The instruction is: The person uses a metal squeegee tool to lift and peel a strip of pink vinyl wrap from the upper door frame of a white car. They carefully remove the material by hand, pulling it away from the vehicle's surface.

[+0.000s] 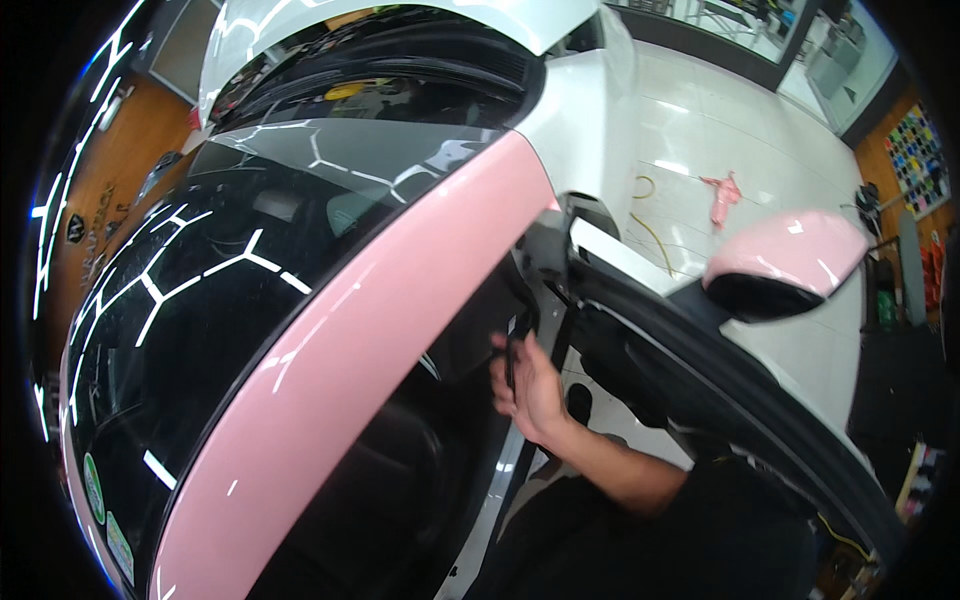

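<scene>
My right hand point(535, 395) reaches into the open doorway of a car, by the front edge of the door opening. Its fingers are closed on a slim dark tool point(511, 362); a small bright spot shows near its upper end, and its exact kind cannot be made out. Left of the hand, the glossy pink roof pillar point(340, 330) curves from the windshield base toward the rear. Beyond the fingers lies the dark door jamb point(545, 265). My left hand does not show.
On the right the opened door point(680, 345) carries a pink-capped side mirror point(785, 262). The white hood point(480, 15) stands raised at the front. Crumpled pink film point(722, 198) and a yellow hose point(652, 235) lie on the tiled floor. A dark seat point(400, 450) is inside.
</scene>
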Motion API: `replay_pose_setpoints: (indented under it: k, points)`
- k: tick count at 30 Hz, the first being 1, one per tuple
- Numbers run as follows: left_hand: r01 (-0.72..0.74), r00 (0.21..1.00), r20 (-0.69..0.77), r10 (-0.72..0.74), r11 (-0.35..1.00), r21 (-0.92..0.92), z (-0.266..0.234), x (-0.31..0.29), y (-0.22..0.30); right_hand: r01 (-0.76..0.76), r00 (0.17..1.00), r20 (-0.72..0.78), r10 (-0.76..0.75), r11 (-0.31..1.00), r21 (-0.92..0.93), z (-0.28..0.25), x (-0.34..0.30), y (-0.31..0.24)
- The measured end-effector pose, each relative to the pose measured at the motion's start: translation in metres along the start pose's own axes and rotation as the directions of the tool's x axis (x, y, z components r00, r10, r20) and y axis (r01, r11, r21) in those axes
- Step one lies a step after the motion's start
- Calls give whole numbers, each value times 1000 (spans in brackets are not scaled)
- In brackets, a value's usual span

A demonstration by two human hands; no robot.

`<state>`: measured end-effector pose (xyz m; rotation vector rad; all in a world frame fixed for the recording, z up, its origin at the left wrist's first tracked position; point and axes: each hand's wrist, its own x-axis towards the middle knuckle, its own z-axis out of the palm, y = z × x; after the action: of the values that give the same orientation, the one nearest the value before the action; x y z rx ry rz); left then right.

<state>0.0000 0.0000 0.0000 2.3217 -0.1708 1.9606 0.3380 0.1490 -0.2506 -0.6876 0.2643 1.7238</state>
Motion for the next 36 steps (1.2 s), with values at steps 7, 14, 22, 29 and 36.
replay_pose_setpoints:
  k: [7, 14, 22, 29, 36]
  points:
    - [892, 243, 440, -865, 378, 249, 206, -183, -107, -31, 969, -16, -245, -59, -998, -280, -96, -14]
    - [999, 45, 586, -809, 48, -10, 229, -227, -105, -161, 921, -374, 104, -775, -611, -364, -241, -25]
    - [999, -17, 684, -730, 7, 32, 212, -250, -91, -216, 974, -227, -2, 306, -927, -358, -174, -22]
    - [999, -31, 628, -778, -21, 24, 194, -263, -78, -523, 851, -518, 87, 238, -818, -372, -195, 10]
    - [988, -142, 677, -722, -67, 136, 191, -280, -62, -515, 782, -607, 141, -401, -758, -400, -135, -1]
